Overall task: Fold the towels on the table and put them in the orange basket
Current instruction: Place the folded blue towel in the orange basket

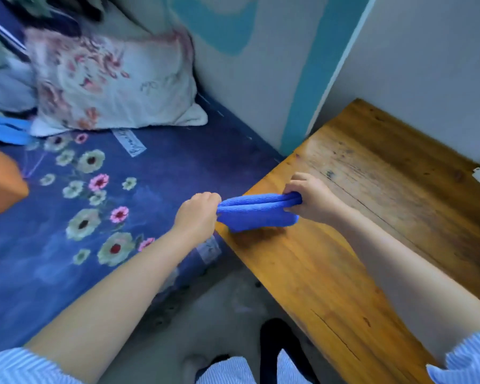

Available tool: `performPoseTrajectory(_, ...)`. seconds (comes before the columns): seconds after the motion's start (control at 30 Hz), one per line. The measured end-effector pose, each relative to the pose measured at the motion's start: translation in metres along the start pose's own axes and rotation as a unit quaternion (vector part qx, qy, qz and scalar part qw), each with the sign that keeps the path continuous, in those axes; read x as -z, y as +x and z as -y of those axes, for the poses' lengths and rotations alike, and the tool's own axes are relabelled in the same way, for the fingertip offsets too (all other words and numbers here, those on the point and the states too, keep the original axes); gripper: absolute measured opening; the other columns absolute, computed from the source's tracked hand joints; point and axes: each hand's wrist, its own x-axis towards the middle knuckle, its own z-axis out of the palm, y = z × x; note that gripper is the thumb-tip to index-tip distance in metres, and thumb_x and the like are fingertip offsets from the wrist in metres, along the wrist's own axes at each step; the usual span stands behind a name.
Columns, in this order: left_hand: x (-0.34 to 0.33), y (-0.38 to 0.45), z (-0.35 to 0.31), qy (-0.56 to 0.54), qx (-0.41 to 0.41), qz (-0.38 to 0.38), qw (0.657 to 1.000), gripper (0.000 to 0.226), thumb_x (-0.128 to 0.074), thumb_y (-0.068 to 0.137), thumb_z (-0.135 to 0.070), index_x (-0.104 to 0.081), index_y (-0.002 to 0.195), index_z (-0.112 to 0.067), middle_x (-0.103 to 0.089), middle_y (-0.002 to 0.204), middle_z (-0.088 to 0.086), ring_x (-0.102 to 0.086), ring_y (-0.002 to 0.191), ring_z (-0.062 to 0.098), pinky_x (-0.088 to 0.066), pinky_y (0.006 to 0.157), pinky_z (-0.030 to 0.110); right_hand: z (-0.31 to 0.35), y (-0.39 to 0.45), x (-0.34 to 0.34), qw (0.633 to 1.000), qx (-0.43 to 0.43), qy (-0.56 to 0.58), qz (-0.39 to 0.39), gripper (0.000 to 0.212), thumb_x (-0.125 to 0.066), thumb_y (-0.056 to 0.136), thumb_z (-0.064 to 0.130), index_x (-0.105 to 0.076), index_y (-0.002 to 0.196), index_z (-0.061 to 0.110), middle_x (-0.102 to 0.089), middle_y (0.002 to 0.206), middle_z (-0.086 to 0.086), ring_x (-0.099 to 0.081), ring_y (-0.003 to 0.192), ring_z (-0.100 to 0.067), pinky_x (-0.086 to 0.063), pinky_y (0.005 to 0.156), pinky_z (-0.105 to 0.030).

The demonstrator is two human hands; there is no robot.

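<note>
The left hand [198, 210] and right hand [306, 195] are each gripping an end of the folded blue towel [257, 212], lifting it at the bench [330, 273] edge. The orange basket [0, 184], at nine o'clock, is still awaiting it.

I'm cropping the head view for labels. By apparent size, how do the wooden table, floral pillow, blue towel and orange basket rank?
Largest to smallest:
1. wooden table
2. floral pillow
3. blue towel and orange basket: unsure, since the basket is cut off by the frame edge.
</note>
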Motion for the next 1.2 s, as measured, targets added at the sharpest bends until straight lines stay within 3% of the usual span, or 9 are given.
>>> performPoseTrajectory(0.1,0.008,-0.051,0.077,-0.002,0.035,-0.035,0.999,0.018,-0.044,0.089,-0.009,-0.049,0.106,-0.011,-0.055,0.110,0.007,-0.048,0.104,0.028,-0.039,0.076,0.037,0.077,0.020,-0.028,0.998,0.057,-0.008,-0.017,0.016,-0.073,0.063,-0.005,-0.066,0.078,-0.007,-0.058,0.084,-0.024,-0.056,0.080,-0.034,-0.033,0.064,-0.024)
performPoseTrajectory(0.2,0.016,-0.106,0.151,-0.026,0.088,-0.063,0.994,0.027,-0.044,0.087,-0.007,-0.050,0.114,-0.010,-0.053,0.118,0.008,-0.047,0.111,0.028,-0.040,0.085,0.039,0.157,0.036,-0.057,0.992,0.125,-0.015,-0.017,0.016,-0.077,0.059,-0.005,-0.065,0.070,-0.007,-0.059,0.078,-0.023,-0.056,0.073,-0.033,-0.032,0.061,-0.024)
performPoseTrajectory(0.27,0.022,-0.146,0.202,-0.028,0.123,-0.080,0.989,0.032,-0.046,0.088,-0.008,-0.049,0.119,-0.011,-0.051,0.125,0.007,-0.045,0.118,0.026,-0.038,0.090,0.037,0.213,0.048,-0.080,0.986,0.167,-0.019,0.000,0.020,-0.078,0.062,0.000,-0.065,0.075,-0.007,-0.061,0.082,-0.022,-0.056,0.077,-0.032,-0.033,0.063,-0.028)
performPoseTrajectory(0.4,0.034,-0.215,0.274,-0.052,0.178,-0.111,0.976,0.030,-0.045,0.092,-0.011,-0.048,0.121,-0.011,-0.051,0.123,0.007,-0.046,0.116,0.027,-0.039,0.086,0.037,0.299,0.063,-0.119,0.977,0.209,0.005,0.037,0.022,-0.074,0.069,0.004,-0.062,0.084,-0.008,-0.063,0.087,-0.022,-0.057,0.082,-0.032,-0.036,0.071,-0.031)
performPoseTrajectory(0.57,0.043,-0.291,0.347,-0.128,0.276,-0.176,0.936,0.018,-0.045,0.093,-0.011,-0.052,0.110,-0.008,-0.053,0.113,0.007,-0.052,0.098,0.031,-0.040,0.073,0.035,0.400,0.086,-0.161,0.960,0.270,0.028,0.073,0.013,-0.067,0.074,0.001,-0.059,0.084,0.001,-0.058,0.083,-0.014,-0.049,0.077,-0.027,-0.024,0.061,-0.023)
performPoseTrajectory(0.67,0.048,-0.317,0.381,-0.153,0.323,-0.220,0.908,0.017,-0.044,0.092,-0.006,-0.052,0.107,-0.006,-0.053,0.113,0.010,-0.052,0.097,0.033,-0.045,0.077,0.042,0.450,0.105,-0.180,0.948,0.309,0.027,0.076,0.018,-0.065,0.076,0.001,-0.059,0.092,-0.005,-0.060,0.089,-0.018,-0.050,0.079,-0.028,-0.024,0.060,-0.022)
performPoseTrajectory(0.87,0.066,-0.325,0.449,-0.147,0.384,-0.279,0.868,0.020,-0.042,0.090,-0.003,-0.052,0.106,-0.006,-0.053,0.111,0.012,-0.053,0.097,0.035,-0.042,0.075,0.041,0.526,0.151,-0.206,0.931,0.361,0.033,0.051,0.019,-0.064,0.078,0.001,-0.060,0.096,-0.003,-0.054,0.084,-0.008,-0.042,0.076,-0.019,-0.020,0.057,-0.020)
performPoseTrajectory(1.03,0.082,-0.296,0.532,-0.158,0.384,-0.288,0.863,0.020,-0.043,0.090,-0.003,-0.053,0.108,-0.005,-0.053,0.110,0.012,-0.051,0.099,0.032,-0.038,0.075,0.035,0.575,0.219,-0.232,0.935,0.352,0.013,0.036,0.018,-0.062,0.079,0.005,-0.060,0.096,-0.002,-0.061,0.094,-0.015,-0.054,0.088,-0.031,-0.024,0.059,-0.026)
performPoseTrajectory(1.2,0.104,-0.243,0.616,-0.189,0.383,-0.275,0.861,0.020,-0.047,0.090,-0.004,-0.055,0.108,-0.005,-0.054,0.113,0.011,-0.053,0.103,0.029,-0.039,0.083,0.033,0.610,0.300,-0.257,0.948,0.313,0.026,0.038,0.020,-0.061,0.082,0.005,-0.060,0.100,-0.001,-0.060,0.098,-0.015,-0.052,0.091,-0.029,-0.025,0.062,-0.022)
